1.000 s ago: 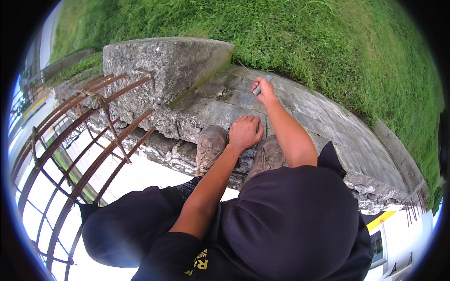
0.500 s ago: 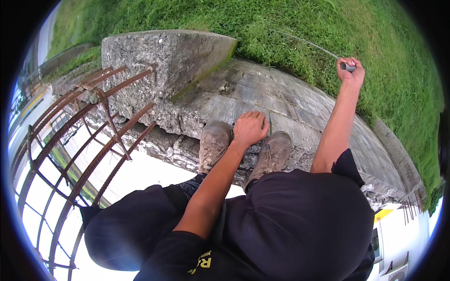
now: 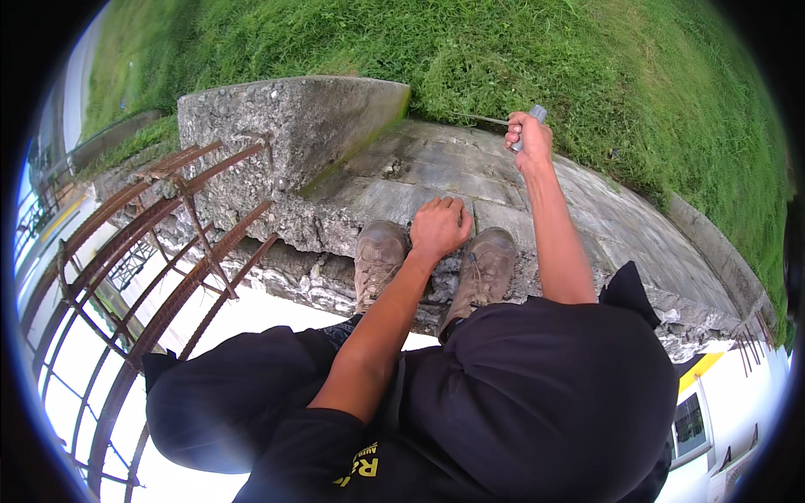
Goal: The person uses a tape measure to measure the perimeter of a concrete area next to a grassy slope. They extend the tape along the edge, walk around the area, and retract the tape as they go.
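My right hand (image 3: 532, 144) is stretched forward, closed around the grey tubular handle (image 3: 537, 112) of a hand tool. From the fist a thin, long rod or blade (image 3: 482, 118) points left over the edge where concrete meets grass; its far end is lost among the green. Between my two brown boots (image 3: 381, 256), my left hand (image 3: 440, 228) rests on the weathered concrete ledge (image 3: 444, 174). Its fingers are bent and pressed together, with nothing visible in them; the fingertips are tucked out of sight.
I squat at the broken edge of the concrete. Rusty bent rebar (image 3: 197, 277) juts out at the left, over a drop. A raised rough concrete block (image 3: 277, 126) stands left of the ledge. Tall grass (image 3: 520, 50) covers the far side, and a low concrete curb (image 3: 713, 243) runs along the right.
My right hand has swung left and nearer with the tool, and its handle has turned upward. My left hand stays on the ledge. The view has shifted slightly.
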`<state>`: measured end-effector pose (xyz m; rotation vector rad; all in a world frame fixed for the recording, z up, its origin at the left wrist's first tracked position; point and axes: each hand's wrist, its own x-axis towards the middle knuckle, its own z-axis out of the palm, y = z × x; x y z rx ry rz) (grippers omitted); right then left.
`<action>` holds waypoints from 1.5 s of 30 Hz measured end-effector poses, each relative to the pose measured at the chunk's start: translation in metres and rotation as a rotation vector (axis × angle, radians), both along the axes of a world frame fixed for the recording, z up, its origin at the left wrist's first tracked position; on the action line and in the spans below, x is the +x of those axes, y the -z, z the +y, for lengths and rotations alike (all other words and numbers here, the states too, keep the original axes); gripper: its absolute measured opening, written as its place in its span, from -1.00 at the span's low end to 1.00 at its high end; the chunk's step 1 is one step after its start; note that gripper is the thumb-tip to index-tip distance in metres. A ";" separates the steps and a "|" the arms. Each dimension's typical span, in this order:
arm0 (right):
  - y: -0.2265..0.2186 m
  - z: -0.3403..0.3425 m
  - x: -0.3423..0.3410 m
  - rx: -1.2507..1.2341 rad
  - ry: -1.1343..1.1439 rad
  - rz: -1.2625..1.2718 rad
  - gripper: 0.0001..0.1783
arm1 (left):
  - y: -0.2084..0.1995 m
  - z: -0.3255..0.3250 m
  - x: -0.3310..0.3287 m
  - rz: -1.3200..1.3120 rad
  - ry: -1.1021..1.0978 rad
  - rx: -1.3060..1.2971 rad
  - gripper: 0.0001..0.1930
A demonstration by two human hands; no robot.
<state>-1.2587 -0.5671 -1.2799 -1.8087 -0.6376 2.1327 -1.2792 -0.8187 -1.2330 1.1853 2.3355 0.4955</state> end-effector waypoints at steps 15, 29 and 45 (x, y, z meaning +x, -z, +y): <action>-0.122 0.063 0.005 0.394 -0.136 0.081 -0.91 | -0.003 -0.003 0.003 -0.008 -0.008 -0.060 -0.84; -0.083 0.070 0.010 0.245 -0.136 -0.055 -0.87 | 0.001 -0.001 0.003 0.036 0.002 0.011 -0.87; -0.221 0.124 -0.003 1.330 -0.279 0.021 -0.53 | 0.002 -0.003 0.005 0.002 0.001 -0.043 -0.83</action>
